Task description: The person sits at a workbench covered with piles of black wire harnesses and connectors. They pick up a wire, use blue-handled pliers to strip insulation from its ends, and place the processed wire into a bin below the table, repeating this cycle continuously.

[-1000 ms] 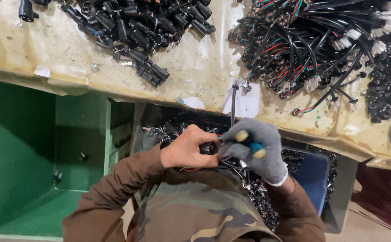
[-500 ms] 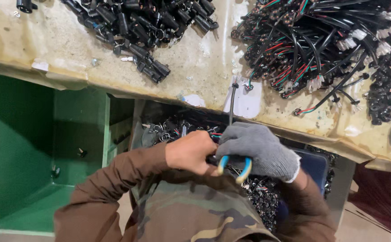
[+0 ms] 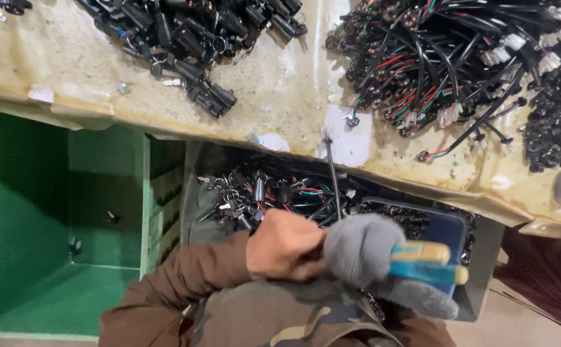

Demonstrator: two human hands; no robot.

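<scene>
Pliers (image 3: 425, 262), blue/yellow handles, blurred, gripped by gloved right hand (image 3: 370, 254); fingers clamped on them. Bare left hand (image 3: 285, 245) touching it, fingers curled, contents hidden. Black cable (image 3: 334, 183) rises from between them. Green bin (image 3: 55, 257) left; cable-strewn yellowed table (image 3: 280, 77) beyond.

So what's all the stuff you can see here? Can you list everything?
worktable: one, yellowish, across the top
black connectors: a heap, top left of table
wire bundles: a heap, black with red and green, top right
green crate: one, lower left
grey bin: one, holding wired parts, centre
black cable: one, rising from the hands
pliers: one, yellow and blue handles
left hand: bare, pinching the cable
right hand: grey glove, gripping pliers
</scene>
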